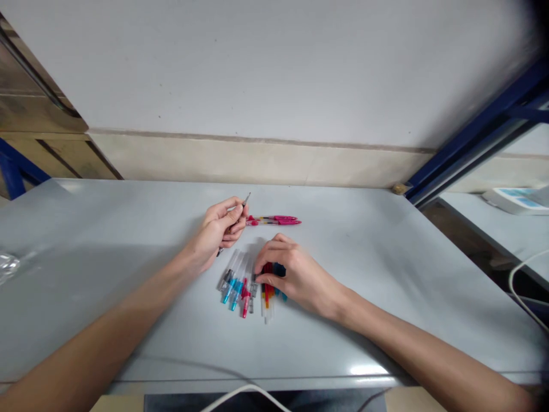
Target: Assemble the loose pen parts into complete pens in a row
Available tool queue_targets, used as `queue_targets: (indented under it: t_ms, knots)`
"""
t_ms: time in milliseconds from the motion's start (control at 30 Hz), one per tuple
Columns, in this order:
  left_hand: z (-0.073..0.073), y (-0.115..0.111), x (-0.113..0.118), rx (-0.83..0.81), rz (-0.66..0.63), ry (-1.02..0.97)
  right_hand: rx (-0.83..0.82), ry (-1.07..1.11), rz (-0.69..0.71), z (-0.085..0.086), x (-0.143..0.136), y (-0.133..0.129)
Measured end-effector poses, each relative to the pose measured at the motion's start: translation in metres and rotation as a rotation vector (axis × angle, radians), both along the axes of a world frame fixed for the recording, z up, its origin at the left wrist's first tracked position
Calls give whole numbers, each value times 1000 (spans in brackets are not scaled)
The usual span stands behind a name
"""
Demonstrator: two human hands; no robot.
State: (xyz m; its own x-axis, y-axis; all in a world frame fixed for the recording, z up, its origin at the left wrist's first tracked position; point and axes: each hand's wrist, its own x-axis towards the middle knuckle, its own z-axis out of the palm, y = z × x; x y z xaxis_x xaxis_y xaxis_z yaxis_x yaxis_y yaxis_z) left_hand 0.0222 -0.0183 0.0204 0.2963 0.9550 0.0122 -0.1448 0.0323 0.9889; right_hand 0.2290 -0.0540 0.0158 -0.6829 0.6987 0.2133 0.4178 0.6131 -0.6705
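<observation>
My left hand (221, 226) is closed round a slim pen. Its thin pointed end (246, 199) sticks out above my thumb, a dark end (220, 252) shows below, and the middle is hidden by my fingers. My right hand (298, 274) is lower and to the right, thumb and fingertips curled together over the pen parts; what they hold, if anything, cannot be made out. Beside those fingertips lie clear pen barrels (235, 277) with black, blue and red ends. Red, yellow and blue pieces and clear tubes (268, 300) lie partly under my right hand.
Two pink-red pens (281, 220) lie behind my hands on the grey table (141, 286). Clear plastic (7, 264) is at the left edge. A white wall stands behind, and a blue metal frame (476, 131) rises on the right. A white cable (246, 390) crosses the front.
</observation>
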Motion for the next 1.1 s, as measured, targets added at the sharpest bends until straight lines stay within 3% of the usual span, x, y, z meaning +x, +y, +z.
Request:
queue_targets:
  t_ms: [333, 467, 567, 700, 767, 867, 1100]
  knots:
    - [0, 0, 1, -20, 6, 12, -26, 16, -7, 3, -1, -2]
    - [1, 0, 0, -4, 14, 38, -161, 108, -44, 4, -1, -2]
    - [1, 1, -2, 155, 70, 203, -280, 306, -138, 4, 3, 4]
    - [-2, -4, -1, 558, 116, 720, -351, 605, -332, 2, 17, 21]
    - [-5, -8, 2, 671, 81, 886, -377, 679, -418, 0, 24, 29]
    - [-8, -11, 5, 749, 44, 957, -408, 724, -447, -4, 29, 35]
    - [-10, -11, 5, 783, 37, 983, -470, 729, -369, -1, 20, 28]
